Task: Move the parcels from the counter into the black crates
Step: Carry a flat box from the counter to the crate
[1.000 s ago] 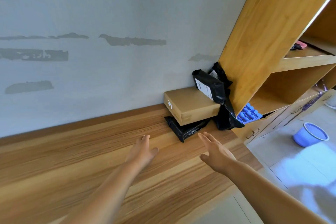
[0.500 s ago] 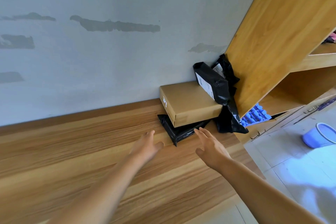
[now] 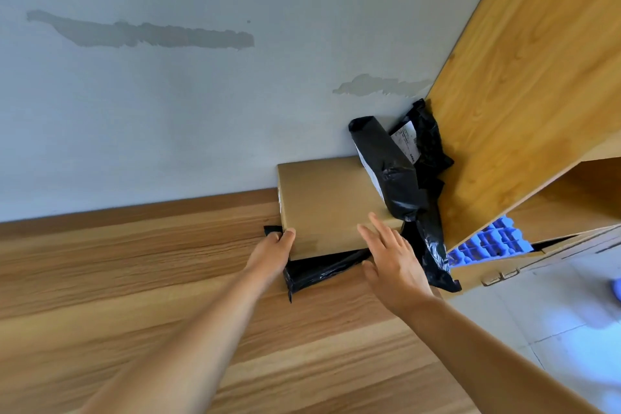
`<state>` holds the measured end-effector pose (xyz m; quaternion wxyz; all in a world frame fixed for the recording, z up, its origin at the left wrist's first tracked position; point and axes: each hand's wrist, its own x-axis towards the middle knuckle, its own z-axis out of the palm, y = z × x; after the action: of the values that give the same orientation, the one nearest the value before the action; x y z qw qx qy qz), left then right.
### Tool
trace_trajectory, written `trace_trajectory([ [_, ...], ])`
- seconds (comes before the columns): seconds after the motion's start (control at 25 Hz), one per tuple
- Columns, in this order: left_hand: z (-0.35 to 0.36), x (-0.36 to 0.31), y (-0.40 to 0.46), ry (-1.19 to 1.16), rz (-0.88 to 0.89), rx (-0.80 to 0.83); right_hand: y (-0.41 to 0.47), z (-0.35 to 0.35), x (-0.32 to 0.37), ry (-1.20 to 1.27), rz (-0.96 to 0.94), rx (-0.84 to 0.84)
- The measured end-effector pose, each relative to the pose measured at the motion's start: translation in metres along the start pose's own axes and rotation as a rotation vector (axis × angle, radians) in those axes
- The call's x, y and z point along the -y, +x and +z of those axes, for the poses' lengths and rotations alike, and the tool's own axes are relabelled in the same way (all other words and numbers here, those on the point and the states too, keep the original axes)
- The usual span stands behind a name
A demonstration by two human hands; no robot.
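Your left hand [image 3: 272, 250] grips the near left corner of the cardboard box [image 3: 322, 205], centre frame on the wooden counter [image 3: 134, 279], atop a black poly mailer [image 3: 319, 270]. Your right hand [image 3: 393, 262] hovers open, fingers spread, at its near right edge, beside another black mailer [image 3: 386, 171]

A brown cardboard box [image 3: 327, 203] lies on the wooden table [image 3: 134, 279] against the grey wall [image 3: 168, 111], resting on a flat black bag [image 3: 319, 270]. The left hand [image 3: 270, 252] grips the box's near left corner, thumb on top. The right hand [image 3: 393, 262] has straight, spread fingers [image 3: 381, 228] over the box's near right edge. A black parcel [image 3: 386, 168] with a white label leans on the box's right end, with another black bag [image 3: 425, 144] behind it against the wooden shelf unit [image 3: 524, 77]. Something blue [image 3: 490, 240] shows under the shelf, beside a tiled floor [image 3: 554, 312].
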<state>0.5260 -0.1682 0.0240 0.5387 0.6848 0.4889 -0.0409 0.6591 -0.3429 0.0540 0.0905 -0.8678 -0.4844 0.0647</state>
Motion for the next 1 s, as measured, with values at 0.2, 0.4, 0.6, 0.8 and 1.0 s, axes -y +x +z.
trace_trajectory([
  [0.2,0.022,-0.013,0.023,-0.37,-0.222,-0.001,0.032,0.004,-0.037,0.024,-0.1,-0.355],
  [0.4,0.024,-0.017,0.032,-0.566,-0.259,-0.044,0.041,0.004,-0.045,0.049,-0.142,-0.456],
  [0.6,0.008,-0.014,0.026,-0.68,-0.187,-0.031,0.041,-0.005,-0.042,0.05,-0.124,-0.462],
  [0.8,-0.03,0.002,-0.003,-0.621,-0.138,-0.175,0.036,-0.014,-0.028,0.046,-0.101,-0.387],
  [1.0,-0.075,0.028,-0.044,-0.603,-0.115,-0.244,0.027,-0.024,0.011,0.054,-0.044,-0.265],
])
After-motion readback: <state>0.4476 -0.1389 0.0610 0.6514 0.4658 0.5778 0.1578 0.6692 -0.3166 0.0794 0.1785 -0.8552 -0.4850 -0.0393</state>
